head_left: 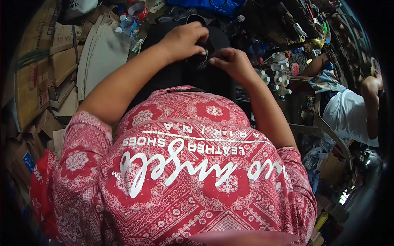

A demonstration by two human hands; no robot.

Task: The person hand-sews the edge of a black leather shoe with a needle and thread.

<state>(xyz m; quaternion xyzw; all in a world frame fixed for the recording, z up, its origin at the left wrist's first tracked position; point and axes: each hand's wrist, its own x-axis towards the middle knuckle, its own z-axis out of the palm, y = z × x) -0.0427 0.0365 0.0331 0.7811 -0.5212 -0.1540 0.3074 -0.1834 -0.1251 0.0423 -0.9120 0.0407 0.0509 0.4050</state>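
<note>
Over my dark-clothed lap, both hands work close together on a dark, strap-like piece (pixel 202 64); its kind is hard to make out against the black behind it. My left hand (pixel 183 40) is closed, with bent fingers and the thumb against the dark piece's upper part. To its right, my right hand (pixel 234 62) pinches near the lower end, thumb and forefinger together. A curved black edge shows between the two hands. My red-and-white patterned shirt (pixel 197 176) fills the lower middle of the head view.
Flattened cardboard boxes (pixel 61 61) and a pale panel (pixel 100 53) are stacked at left. Plastic bottles (pixel 128 25) lie beyond my left arm; several more bottles (pixel 280 74) stand at right. Another person in a white shirt (pixel 349 112) sits at far right, near a curved wooden piece (pixel 334 137).
</note>
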